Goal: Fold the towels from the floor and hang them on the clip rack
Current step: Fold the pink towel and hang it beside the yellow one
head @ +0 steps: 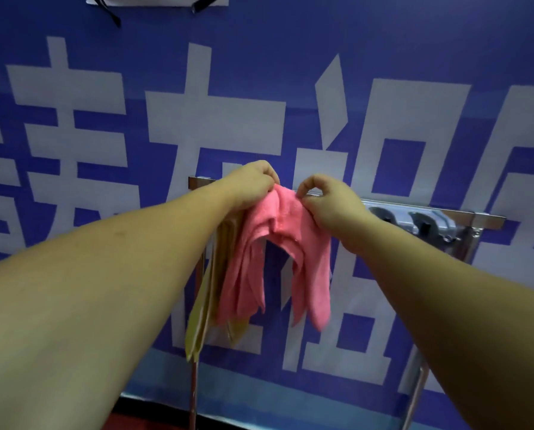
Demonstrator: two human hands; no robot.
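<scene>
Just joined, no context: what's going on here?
A person holds a pink terry-cloth towel up at the silver metal clip rack. The left hand grips its top edge and the right hand pinches it alongside. Whether it is clipped yet is hidden. A yellow-tan towel already hangs beside it. The grey clips to the right hold nothing.

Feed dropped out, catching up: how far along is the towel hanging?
Looks done: a yellow towel hangs on the clip rack, left end. In hand: the left hand and right hand pinch the pink towel by its top edge, not visibly clipped. Left: fastening it; two grey clips to the right sit empty. Any floor towels are out of view.
</scene>
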